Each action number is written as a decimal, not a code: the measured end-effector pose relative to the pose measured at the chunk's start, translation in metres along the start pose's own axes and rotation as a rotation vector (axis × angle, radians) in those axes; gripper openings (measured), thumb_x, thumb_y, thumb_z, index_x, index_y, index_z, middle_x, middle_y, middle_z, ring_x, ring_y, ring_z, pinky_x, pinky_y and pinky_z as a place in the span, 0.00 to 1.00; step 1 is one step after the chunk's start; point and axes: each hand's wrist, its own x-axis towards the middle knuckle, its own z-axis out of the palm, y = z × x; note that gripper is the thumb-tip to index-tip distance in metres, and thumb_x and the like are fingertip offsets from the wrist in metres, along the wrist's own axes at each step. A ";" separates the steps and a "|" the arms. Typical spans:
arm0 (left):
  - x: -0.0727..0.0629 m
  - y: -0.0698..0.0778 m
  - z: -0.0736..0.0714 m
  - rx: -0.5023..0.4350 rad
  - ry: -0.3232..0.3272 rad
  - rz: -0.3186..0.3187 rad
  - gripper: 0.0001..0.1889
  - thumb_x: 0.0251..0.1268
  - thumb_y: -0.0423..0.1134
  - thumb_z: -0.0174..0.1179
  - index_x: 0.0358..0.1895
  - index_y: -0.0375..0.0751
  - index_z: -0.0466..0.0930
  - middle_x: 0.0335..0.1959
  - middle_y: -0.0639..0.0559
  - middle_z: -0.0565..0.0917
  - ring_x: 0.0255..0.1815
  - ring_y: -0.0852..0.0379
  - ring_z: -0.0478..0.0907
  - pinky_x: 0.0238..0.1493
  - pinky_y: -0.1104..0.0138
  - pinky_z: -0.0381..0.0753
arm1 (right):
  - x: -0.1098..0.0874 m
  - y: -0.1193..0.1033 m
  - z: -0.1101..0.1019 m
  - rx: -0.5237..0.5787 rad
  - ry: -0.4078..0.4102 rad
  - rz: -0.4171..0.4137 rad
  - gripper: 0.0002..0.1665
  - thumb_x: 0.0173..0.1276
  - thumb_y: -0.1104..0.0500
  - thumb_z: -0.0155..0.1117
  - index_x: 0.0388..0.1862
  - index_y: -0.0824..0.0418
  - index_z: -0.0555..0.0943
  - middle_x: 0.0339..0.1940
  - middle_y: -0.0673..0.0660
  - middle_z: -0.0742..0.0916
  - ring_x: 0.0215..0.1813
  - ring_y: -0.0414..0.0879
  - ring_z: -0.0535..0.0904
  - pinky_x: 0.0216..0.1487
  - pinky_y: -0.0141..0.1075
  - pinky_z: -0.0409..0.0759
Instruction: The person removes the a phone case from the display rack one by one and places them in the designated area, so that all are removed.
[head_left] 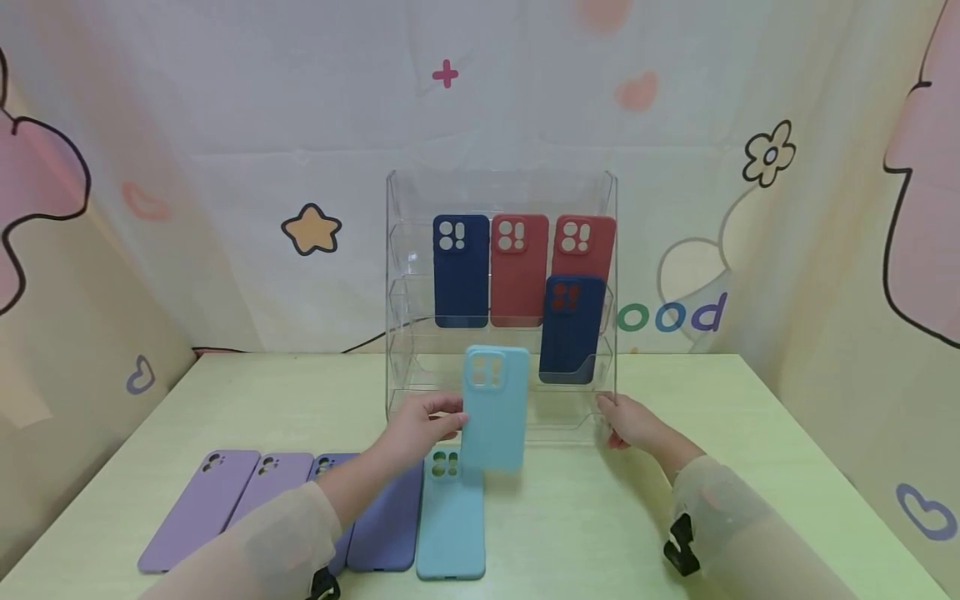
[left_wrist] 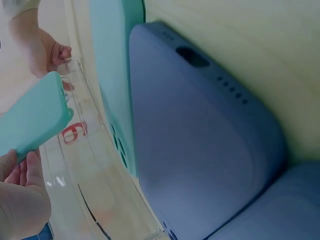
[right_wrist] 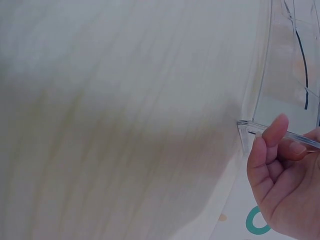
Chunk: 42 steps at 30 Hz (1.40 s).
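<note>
My left hand pinches a light-blue phone case by its left edge. The case is upright, camera cutouts at the top, in front of the clear acrylic display rack. In the left wrist view its edge lies between thumb and fingers. My right hand grips the rack's lower right side edge; the right wrist view shows curled fingers at that clear panel. On the rack stand a dark blue case, two red cases and, one tier lower at the right, another dark blue case.
On the table's front left lie lilac cases, blue-purple cases and another light-blue case, side by side. My left forearm passes over some of them. A printed curtain hangs behind the pale table.
</note>
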 end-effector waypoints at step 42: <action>-0.032 -0.016 0.048 -0.036 -0.148 -0.398 0.14 0.59 0.31 0.62 0.47 0.28 0.78 0.33 0.48 0.82 0.32 0.57 0.81 0.34 0.66 0.81 | 0.000 0.002 0.002 0.001 0.013 -0.023 0.29 0.75 0.56 0.32 0.63 0.78 0.62 0.18 0.55 0.71 0.18 0.44 0.73 0.25 0.36 0.75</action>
